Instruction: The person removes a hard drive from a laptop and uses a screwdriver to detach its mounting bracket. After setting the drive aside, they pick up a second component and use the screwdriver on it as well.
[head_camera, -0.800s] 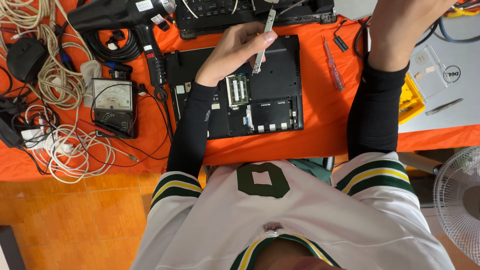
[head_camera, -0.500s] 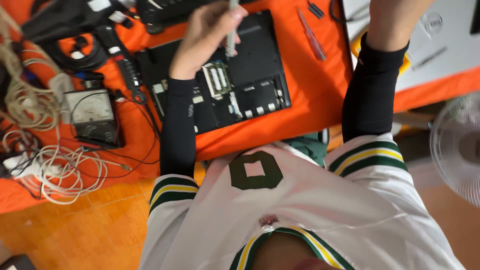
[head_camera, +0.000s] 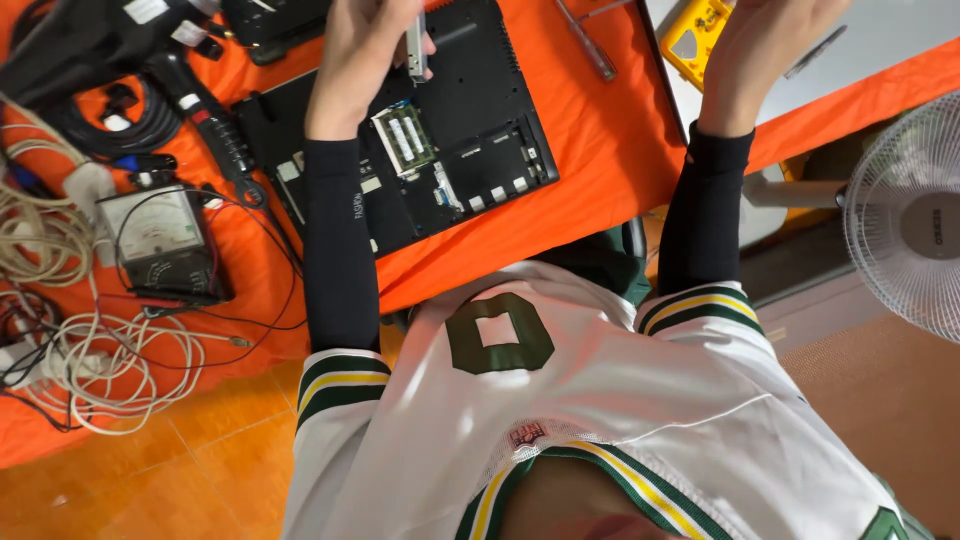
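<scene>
The left hand is gripping a slim silver tool over the opened laptop lying on the orange cloth. The right hand is lifting clear, its grip impossible to tell. Keeping the tip steady above the memory slot seems wise.

One view only, from a camera on the person's head; it looks steeply down the front of the body, so the white jersey fills the lower half of the frame, very near the lens; the table with its orange cloth lies further off, across the top, running slightly tilted, its right end higher than its left; both forearms reach up and away from the camera, the left hand over the laptop, the right hand cut by the top edge; the floor shows at lower left, a fan at the right edge; no second view shares the scene.
</scene>
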